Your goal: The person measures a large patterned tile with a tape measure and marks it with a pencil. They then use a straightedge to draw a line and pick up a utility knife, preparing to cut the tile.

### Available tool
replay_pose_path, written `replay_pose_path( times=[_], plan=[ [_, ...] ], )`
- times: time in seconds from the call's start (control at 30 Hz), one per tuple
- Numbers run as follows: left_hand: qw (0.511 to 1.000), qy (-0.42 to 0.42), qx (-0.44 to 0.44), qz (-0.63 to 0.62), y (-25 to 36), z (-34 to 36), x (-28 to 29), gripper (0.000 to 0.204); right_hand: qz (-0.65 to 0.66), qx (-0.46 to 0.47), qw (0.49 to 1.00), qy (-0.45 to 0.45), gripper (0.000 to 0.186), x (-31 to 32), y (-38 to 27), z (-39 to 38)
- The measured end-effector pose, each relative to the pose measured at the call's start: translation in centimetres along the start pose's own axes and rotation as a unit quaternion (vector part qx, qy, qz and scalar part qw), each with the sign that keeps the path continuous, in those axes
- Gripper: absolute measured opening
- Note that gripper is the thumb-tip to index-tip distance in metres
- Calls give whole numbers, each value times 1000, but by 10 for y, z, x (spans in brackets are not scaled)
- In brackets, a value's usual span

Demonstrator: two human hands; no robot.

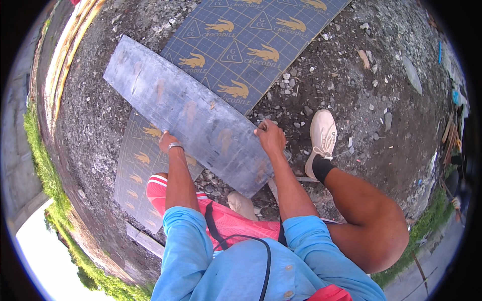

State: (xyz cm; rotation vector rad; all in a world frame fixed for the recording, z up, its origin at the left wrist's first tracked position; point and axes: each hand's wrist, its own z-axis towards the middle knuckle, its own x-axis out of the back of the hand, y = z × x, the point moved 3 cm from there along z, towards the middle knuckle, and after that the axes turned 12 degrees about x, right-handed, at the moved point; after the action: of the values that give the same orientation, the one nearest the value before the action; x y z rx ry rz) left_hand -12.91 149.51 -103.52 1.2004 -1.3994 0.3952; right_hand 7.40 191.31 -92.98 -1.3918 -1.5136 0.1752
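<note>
A long, scuffed blue-grey board lies diagonally across a large dark panel printed with orange animal figures and grid lines. A second printed panel extends below the board at the left. My left hand has its fingers curled at the board's lower-left edge. My right hand grips the board's upper edge near its right end, thumb on top and the other fingers partly hidden.
Gravelly dirt surrounds the panels. Pale long strips lie at the upper left, and grass lines both sides. My shoe and bent leg are at the right. Wood scraps sit at the far right.
</note>
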Motion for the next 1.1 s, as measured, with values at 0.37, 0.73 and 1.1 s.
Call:
replay_pose_path(
  times=[0.37,0.73,1.1],
  plan=[
    [918,79,-219,322,-4,25,-11,35,-1,-11,1000,-14,27,3,-6,-1],
    [982,40,61,-177,15,-39,23,27,1,-10,1000,-10,27,1,-4,0],
    [991,91,-26,-91,-22,18,-14,21,-7,-9,1000,-15,25,2,-6,-1]
  ],
)
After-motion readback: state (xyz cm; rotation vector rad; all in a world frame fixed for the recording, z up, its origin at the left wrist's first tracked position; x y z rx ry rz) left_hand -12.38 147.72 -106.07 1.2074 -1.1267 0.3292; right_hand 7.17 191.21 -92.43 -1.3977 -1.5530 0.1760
